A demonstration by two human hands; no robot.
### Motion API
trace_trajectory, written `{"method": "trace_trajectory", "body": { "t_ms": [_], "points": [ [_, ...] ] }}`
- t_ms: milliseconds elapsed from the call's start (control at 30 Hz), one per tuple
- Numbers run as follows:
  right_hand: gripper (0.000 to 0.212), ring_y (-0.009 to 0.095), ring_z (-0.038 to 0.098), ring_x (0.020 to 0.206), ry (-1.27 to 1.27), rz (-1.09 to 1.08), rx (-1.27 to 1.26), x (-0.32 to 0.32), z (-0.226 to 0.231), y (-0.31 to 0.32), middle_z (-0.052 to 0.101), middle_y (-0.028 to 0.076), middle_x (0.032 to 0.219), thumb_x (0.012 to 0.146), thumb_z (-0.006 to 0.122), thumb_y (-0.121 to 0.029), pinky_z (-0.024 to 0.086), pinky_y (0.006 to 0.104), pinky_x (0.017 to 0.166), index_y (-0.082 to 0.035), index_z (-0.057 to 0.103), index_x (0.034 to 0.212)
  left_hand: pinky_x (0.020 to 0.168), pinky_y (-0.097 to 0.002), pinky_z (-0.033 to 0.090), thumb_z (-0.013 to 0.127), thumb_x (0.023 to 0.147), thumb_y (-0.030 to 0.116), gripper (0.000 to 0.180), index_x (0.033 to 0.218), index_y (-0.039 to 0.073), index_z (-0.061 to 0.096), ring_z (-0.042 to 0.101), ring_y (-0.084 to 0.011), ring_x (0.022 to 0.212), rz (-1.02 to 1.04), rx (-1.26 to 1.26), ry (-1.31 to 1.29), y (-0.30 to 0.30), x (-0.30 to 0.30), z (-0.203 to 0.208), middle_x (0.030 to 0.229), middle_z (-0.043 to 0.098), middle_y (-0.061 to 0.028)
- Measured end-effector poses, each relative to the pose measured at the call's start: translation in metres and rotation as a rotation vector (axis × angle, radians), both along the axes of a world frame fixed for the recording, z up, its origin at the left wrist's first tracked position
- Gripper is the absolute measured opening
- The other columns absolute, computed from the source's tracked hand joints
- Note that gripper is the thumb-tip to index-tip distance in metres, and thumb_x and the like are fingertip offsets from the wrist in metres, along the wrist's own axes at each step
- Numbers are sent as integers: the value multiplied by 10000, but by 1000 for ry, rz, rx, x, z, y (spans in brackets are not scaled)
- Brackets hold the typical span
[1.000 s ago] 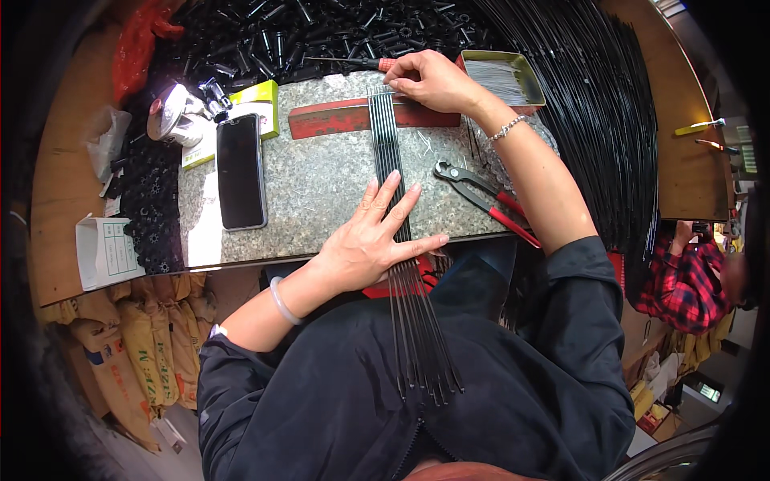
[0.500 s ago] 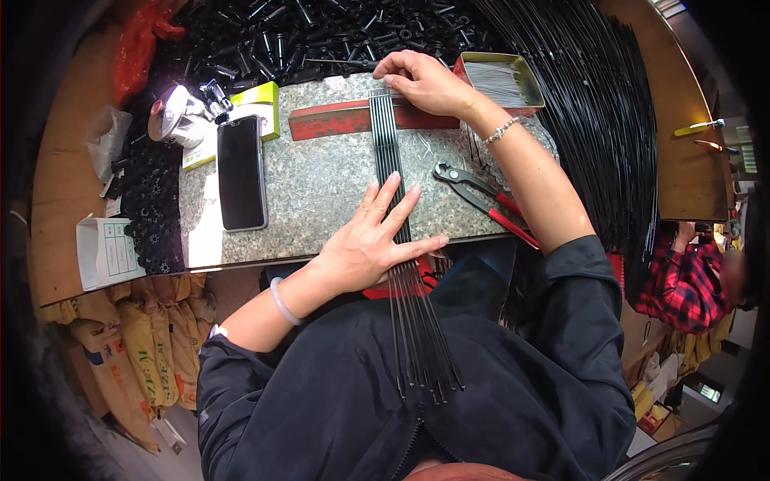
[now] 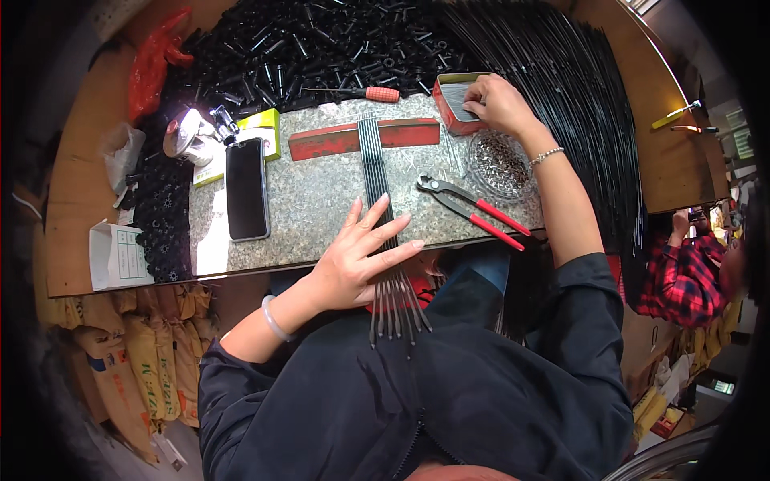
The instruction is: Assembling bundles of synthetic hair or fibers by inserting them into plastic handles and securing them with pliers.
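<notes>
A flat row of slim black rods (image 3: 374, 172) lies across a red, worn bar (image 3: 325, 143) on the speckled stone slab. My left hand (image 3: 350, 262) rests on the rods with its fingers spread and stretched out. Below that hand the rods fan out toward my dark jacket. At the far right of the slab, my right hand (image 3: 501, 106) reaches into an open rectangular tin (image 3: 443, 108) of thin pale wires (image 3: 455, 94). Its fingers are bent together at the wires; whether any are caught between the fingertips is too small to tell.
Right of the rods lie red-handled pliers (image 3: 473, 210) and a clear dish (image 3: 501, 164) of small metal pieces. A screwdriver (image 3: 382, 94) lies behind the bar. On the left is a phone (image 3: 247, 188). Black tubular parts (image 3: 321, 48) and long black rods (image 3: 561, 104) cover the back and right.
My right hand has moved from the rods' far ends rightward to the tin, uncovering the screwdriver handle and the dish. The rods' near ends now reach less far down my jacket.
</notes>
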State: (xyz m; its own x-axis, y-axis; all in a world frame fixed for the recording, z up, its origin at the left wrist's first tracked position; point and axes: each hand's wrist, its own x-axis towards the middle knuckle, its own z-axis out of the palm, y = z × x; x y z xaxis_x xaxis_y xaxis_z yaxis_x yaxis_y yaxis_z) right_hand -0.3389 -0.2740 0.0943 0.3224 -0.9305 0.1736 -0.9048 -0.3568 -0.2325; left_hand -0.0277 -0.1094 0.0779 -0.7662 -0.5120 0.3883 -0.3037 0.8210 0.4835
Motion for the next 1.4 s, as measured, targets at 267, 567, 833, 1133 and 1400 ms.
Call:
{"method": "trace_trajectory", "body": {
  "t_ms": [267, 567, 833, 1133, 1400],
  "points": [
    [150, 253, 577, 832, -121, -104, -344, -5, 3, 9, 628, 75, 831, 778, 648, -202, 472, 356, 734, -72, 664, 851, 1003, -480, 332, 684, 769, 263, 479, 1147, -6, 565, 513, -323, 1153, -109, 229, 200, 13, -5, 92, 1131, 602, -149],
    [135, 260, 574, 757, -548, -84, -461, 34, 52, 80, 601, 93, 777, 847, 573, -163, 462, 333, 689, -48, 639, 875, 931, -411, 425, 602, 822, 83, 258, 1058, -20, 615, 666, -228, 834, -95, 245, 298, 27, -12, 104, 880, 684, -105],
    [165, 281, 498, 943, -205, -298, -417, -7, -14, 16, 611, 48, 910, 741, 666, -306, 430, 395, 836, -169, 727, 808, 861, -394, 477, 662, 784, 135, 224, 955, -9, 647, 667, -230, 795, -67, 87, 270, 29, -17, 100, 814, 680, -94],
    [153, 189, 556, 734, -597, -118, -436, 15, 26, 62, 614, 56, 803, 797, 637, -156, 445, 273, 710, -25, 652, 874, 800, -375, 507, 696, 752, 163, 204, 877, 5, 662, 666, -234, 791, -74, -68, 245, 18, -16, 98, 831, 678, -106],
    [279, 194, 420, 637, -441, 471, -546, 66, 103, 229, 477, 23, 677, 649, 670, 76, 362, 305, 610, -48, 638, 896, 788, -368, 509, 718, 719, 142, 206, 870, 11, 670, 665, -233, 787, -85, -123, 222, 14, -15, 94, 825, 677, -107]
  ]
}}
